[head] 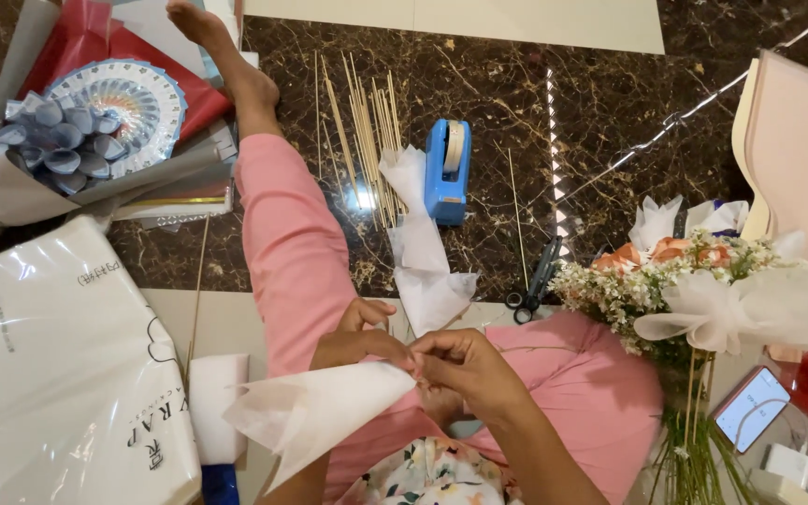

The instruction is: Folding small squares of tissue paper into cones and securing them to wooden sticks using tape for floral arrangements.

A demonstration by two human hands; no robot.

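Observation:
My left hand (355,338) and my right hand (465,367) meet over my lap, both pinching the narrow end of a white tissue paper cone (315,409) that fans out to the lower left. My leg in pink trousers (296,252) stretches out across the dark marble floor. Just beyond my hands lies another crumpled strip of white tissue paper (423,248). A bundle of thin wooden skewers (367,131) lies on the floor past it.
A blue tape dispenser (447,168) sits beside the skewers, black scissors (533,283) to its right. A flower bouquet (694,281) lies at right, a phone (750,409) below it. A large plastic bag (58,374) and a blue paper bouquet (77,140) lie at left.

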